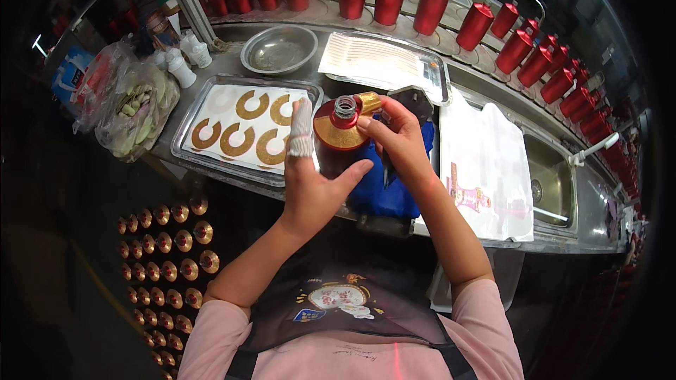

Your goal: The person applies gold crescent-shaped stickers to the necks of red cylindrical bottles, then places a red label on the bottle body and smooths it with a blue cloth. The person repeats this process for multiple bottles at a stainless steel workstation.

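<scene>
A red glass bottle with a bare threaded mouth stands in front of me, gold covering part of its shoulder. My right hand pinches a gold C-shaped sticker, which curls up beside the neck. Left of the bottle is my left hand, thumb and fingers apart, with a white covering on one finger. Whether it touches the bottle I cannot tell. Behind that hand, several gold C-shaped stickers lie on a white sheet in a metal tray. A blue cloth is below my right hand.
A metal bowl and a second tray holding a striped sheet stand farther back. Red bottles line the far conveyor. White sheets and a sink are right; a plastic bag is left. Gold-shouldered bottles stand below left.
</scene>
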A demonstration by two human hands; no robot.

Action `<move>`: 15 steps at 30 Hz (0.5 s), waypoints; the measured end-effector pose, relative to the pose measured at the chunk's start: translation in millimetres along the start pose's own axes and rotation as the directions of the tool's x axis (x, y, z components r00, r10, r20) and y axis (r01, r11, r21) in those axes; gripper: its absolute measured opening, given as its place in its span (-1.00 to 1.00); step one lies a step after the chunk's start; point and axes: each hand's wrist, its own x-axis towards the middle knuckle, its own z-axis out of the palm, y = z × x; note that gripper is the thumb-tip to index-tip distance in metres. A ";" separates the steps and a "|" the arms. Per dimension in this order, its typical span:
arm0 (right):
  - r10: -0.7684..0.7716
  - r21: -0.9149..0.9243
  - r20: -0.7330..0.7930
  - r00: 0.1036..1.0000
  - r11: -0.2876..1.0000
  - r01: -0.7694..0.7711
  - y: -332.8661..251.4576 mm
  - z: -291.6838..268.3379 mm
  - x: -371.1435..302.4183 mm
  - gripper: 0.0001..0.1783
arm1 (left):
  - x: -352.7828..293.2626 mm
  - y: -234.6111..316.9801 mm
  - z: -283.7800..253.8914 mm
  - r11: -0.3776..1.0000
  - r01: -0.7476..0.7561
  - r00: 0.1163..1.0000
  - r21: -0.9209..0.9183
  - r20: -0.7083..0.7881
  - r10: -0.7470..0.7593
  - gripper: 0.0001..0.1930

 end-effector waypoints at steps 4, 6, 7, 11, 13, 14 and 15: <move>-0.101 0.050 0.031 0.994 0.994 0.099 0.3 1.4 6.3 -0.63 | 19.6 -10.3 14.3 0.996 0.055 0.997 -0.063 0.050 -0.052 -0.06; -0.070 0.033 0.013 0.997 0.997 0.070 1.5 -0.4 8.5 -0.63 | 30.0 -10.3 8.9 0.995 0.013 0.996 -0.097 0.091 -0.004 -0.11; -0.064 -0.006 0.013 0.998 0.998 0.064 1.1 -3.5 7.5 -0.64 | 39.0 -11.1 1.6 0.974 0.124 0.974 -0.191 0.210 -0.082 -0.13; -0.049 0.023 0.063 0.997 0.999 0.047 1.9 -5.2 1.1 -0.67 | 52.4 -8.1 -25.7 0.792 0.430 0.818 -0.434 0.559 -0.137 -0.07; -0.072 0.019 0.070 0.995 0.997 0.071 1.2 -3.2 -1.2 -0.68 | 46.5 -5.8 -26.3 0.922 0.212 0.896 -0.325 0.440 -0.051 -0.04; -0.072 0.020 0.071 0.995 0.997 0.071 0.1 -2.6 -2.5 -0.68 | 43.2 -5.2 -23.6 0.942 0.200 0.909 -0.271 0.411 -0.075 -0.01; -0.053 0.061 0.061 0.997 0.997 0.049 -0.5 -1.9 -3.2 -0.69 | 40.9 -5.6 -22.5 0.959 0.200 0.914 -0.200 0.391 -0.108 0.01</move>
